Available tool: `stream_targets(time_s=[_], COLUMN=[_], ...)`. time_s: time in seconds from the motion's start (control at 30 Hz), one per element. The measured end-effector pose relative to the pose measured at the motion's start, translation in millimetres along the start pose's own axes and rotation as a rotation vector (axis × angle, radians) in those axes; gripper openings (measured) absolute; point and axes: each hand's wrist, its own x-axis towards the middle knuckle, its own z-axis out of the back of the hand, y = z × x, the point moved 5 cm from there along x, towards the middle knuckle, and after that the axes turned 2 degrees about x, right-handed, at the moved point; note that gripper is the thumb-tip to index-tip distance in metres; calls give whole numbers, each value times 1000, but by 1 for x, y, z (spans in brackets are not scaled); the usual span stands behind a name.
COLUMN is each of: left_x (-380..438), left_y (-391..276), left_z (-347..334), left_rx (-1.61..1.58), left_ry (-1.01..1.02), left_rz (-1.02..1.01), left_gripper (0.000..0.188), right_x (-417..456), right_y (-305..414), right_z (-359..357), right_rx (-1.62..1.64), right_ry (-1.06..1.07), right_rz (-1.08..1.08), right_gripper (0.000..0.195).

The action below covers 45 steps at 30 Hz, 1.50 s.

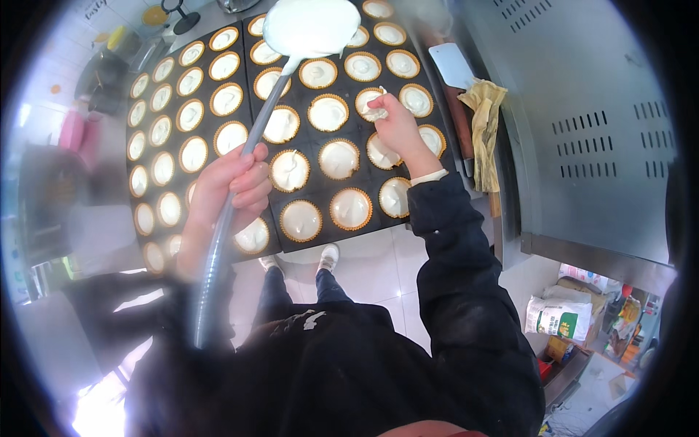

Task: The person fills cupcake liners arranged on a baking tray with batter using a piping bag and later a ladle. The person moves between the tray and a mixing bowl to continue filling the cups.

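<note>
My left hand (232, 183) grips the long metal handle of a ladle (262, 117). The ladle's bowl is coated and heaped with white batter (311, 24) and hangs over the far rows of cups. My right hand (397, 123) is bent over one paper baking cup (365, 100), fingers curled together at its white filling. White batter clings around those fingertips, and whether they pinch anything is hidden. Rows of similar filled cups stand on two dark baking trays (297, 150), set side by side. The nearest cups, such as one front cup (301, 220), look smoother on top.
To the right lie a white scraper (451, 65), a crumpled yellowish cloth (485, 128) and a slotted metal appliance (579, 109). Printed sacks (560, 317) rest low at the right. A pink object (79, 131) and a black stand (185, 21) are at the left and back.
</note>
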Motion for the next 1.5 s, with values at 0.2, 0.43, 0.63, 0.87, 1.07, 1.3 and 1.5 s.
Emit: stream_targets(time_s=[0.2, 0.43, 0.63, 0.87, 1.07, 1.3, 1.5], left_x=[-14, -7, 37, 134, 204, 242, 255], left_y=[-11, -37, -52, -58, -47, -29, -26], left_z=[-7, -15, -27, -28, 5, 30, 33], left_rx=[-71, -101, -97, 147, 584, 649, 506], left_ry=[60, 135, 120, 57, -157, -259, -294], left_rz=[11, 72, 170, 187, 124, 179, 173], left_gripper=[18, 17, 9, 7, 10, 10, 4], right_x=[7, 19, 33, 107, 192, 241, 246], right_y=[0, 4, 20, 52, 58, 7, -23], right_z=[-1, 6, 30, 122, 134, 94, 83], right_rx=[428, 416, 637, 825, 777, 598, 543], right_ry=[1, -15, -47, -122, 226, 447, 476], right_rz=[-150, -202, -277, 84, 172, 51, -98], right_gripper=[29, 20, 19, 27, 29, 31, 30])
